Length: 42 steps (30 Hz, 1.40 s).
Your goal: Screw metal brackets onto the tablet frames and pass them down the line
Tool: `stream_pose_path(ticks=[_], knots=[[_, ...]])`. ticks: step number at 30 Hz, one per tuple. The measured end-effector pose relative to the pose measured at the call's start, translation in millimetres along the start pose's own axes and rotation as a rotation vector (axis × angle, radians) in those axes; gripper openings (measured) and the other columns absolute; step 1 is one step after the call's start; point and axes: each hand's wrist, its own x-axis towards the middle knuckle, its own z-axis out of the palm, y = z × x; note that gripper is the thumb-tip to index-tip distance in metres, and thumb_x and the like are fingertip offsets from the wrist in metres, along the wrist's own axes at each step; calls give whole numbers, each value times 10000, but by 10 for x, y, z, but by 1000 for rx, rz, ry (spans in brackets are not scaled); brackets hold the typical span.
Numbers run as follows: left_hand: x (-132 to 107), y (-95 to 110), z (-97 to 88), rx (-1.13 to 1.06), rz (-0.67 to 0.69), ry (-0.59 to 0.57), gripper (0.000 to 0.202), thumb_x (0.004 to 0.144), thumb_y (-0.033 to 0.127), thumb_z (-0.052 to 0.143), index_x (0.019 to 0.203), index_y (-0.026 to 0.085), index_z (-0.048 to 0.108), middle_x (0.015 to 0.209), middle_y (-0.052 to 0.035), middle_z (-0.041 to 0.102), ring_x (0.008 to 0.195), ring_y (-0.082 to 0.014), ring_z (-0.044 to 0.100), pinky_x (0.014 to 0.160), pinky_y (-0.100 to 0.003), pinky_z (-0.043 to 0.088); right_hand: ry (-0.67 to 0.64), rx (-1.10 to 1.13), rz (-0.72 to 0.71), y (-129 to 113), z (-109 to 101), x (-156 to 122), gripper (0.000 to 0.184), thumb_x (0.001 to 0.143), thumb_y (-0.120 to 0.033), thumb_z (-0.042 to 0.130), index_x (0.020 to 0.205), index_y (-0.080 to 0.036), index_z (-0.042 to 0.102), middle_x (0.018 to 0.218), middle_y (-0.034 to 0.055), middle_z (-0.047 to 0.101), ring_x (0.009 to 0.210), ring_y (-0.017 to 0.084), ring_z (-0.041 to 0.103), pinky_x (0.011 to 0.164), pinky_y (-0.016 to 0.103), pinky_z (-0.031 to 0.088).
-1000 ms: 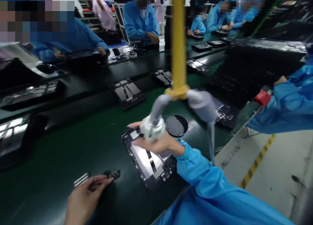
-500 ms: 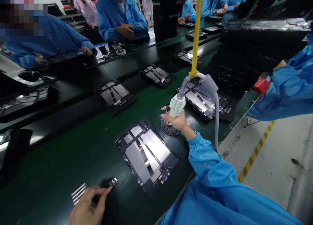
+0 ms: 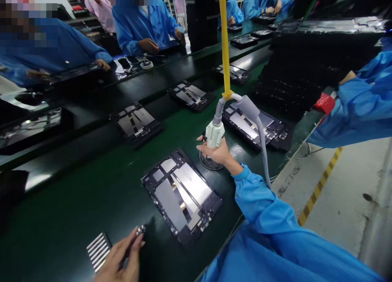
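Note:
My left hand (image 3: pixel 119 259) is closed in a pinch at the lower left, holding a small dark part (image 3: pixel 140 230) with shiny bits at its end, just above the bench. Beside that hand lies a block with silver stripes (image 3: pixel 98 251), partly covered by the fingers. My right hand (image 3: pixel 218 151) grips a pale electric screwdriver (image 3: pixel 214 134), which hangs from a yellow strap (image 3: pixel 224 41). Its tip is hidden. Below it sits a round, black, perforated dish (image 3: pixel 210 163). Between my hands lies an opened tablet-like device (image 3: pixel 182 194) with silver panels and a slanting ribbon cable.
Another opened device (image 3: pixel 245 125) lies behind my right hand, near the grey cable (image 3: pixel 261 143). Similar devices (image 3: pixel 134 123) stand along the green bench (image 3: pixel 70 196). Co-workers in blue sit across it; a blue sleeve (image 3: pixel 361 106) reaches in from the right near black stacked trays (image 3: pixel 294 69).
The small dark part, low by my left fingertips before, is now raised in the pinch. More of the striped block shows. My right hand keeps its grip on the screwdriver over the dish.

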Motion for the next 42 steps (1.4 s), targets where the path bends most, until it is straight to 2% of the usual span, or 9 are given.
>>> stream_pose_path(ticks=[3, 6, 10, 13, 17, 23, 28, 33, 42], knots=[[26, 135, 187, -57, -70, -66, 446, 726, 587, 621, 870, 177, 719, 713, -37, 727, 581, -188, 673, 555, -281, 545, 19, 8, -12, -103, 8, -42, 266, 629, -285, 755, 830, -160, 635, 433, -64, 544, 374, 107, 489, 432, 264, 446], [44, 313, 323, -24, 67, -143, 363, 806, 511, 550, 797, 197, 733, 719, -41, 724, 568, -177, 652, 563, -289, 532, 27, 40, -67, -291, 109, -133, 275, 658, -281, 749, 879, -183, 619, 437, -78, 538, 376, 112, 499, 426, 267, 454], [40, 517, 461, -53, 170, -198, 285, 857, 341, 492, 847, 197, 738, 754, -41, 719, 652, -168, 667, 614, -280, 531, -167, 109, -84, -531, 506, -312, 259, 720, -275, 712, 948, -203, 611, 470, -78, 548, 402, 109, 520, 437, 259, 464], [-8, 568, 492, -102, 95, -168, 228, 832, 311, 558, 925, 193, 728, 701, -10, 706, 566, -141, 631, 557, -256, 520, -359, 88, -19, -550, 909, -442, 247, 706, -263, 709, 927, -189, 627, 509, -65, 557, 427, 97, 516, 458, 254, 470], [-84, 499, 397, -254, 64, -3, 176, 823, 319, 607, 790, 202, 734, 771, -31, 734, 639, -145, 674, 570, -241, 543, -453, 8, 40, -345, 1250, -491, 226, 678, -248, 716, 878, -167, 649, 523, -59, 527, 445, 92, 499, 465, 251, 454], [-188, 321, 271, -436, -91, 168, 113, 764, 299, 681, 758, 192, 717, 782, -25, 748, 728, -169, 716, 693, -273, 593, -456, -39, 65, -250, 1292, -477, 194, 671, -238, 709, 833, -165, 632, 488, -62, 527, 411, 94, 494, 452, 255, 438], [-224, 320, 331, -532, -135, 99, 189, 828, 327, 629, 919, 181, 708, 775, -22, 730, 657, -148, 703, 638, -253, 585, -408, -7, 30, -348, 1365, -476, 210, 682, -251, 700, 861, -182, 614, 448, -70, 537, 400, 112, 513, 443, 271, 456], [-231, 305, 441, -592, -144, 58, 191, 887, 325, 557, 936, 183, 675, 858, -50, 735, 805, -171, 719, 736, -286, 590, -448, 0, 39, -258, 1502, -471, 224, 686, -277, 698, 870, -198, 596, 435, -79, 534, 390, 121, 522, 437, 284, 464], [-244, 271, 493, -604, -171, 93, 180, 896, 295, 519, 943, 176, 645, 784, -34, 726, 703, -151, 711, 681, -273, 596, -459, -18, 61, -177, 1541, -475, 257, 689, -322, 699, 885, -203, 583, 434, -88, 514, 390, 118, 515, 440, 288, 463]])
